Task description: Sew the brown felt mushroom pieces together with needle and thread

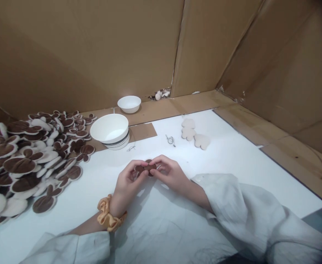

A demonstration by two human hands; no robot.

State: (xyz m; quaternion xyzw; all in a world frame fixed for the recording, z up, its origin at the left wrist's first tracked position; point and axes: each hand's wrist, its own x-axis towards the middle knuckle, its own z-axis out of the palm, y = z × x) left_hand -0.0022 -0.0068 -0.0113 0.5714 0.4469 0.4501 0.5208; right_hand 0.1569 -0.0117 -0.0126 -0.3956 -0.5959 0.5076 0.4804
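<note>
A brown, lobed piece (pixel 149 167) is held, partly hidden.

1 small white bowl (pixel 129 105) near 1 larger bowl (pixel 109 128), cardboard wall (pixel 83 51) behind

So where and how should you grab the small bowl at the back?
Likely pinch the right rim of the small bowl, coming from the right: it stands mouth-up with its edge exposed there, while the larger bowl sits to its near left and the cardboard wall rises behind.
</note>
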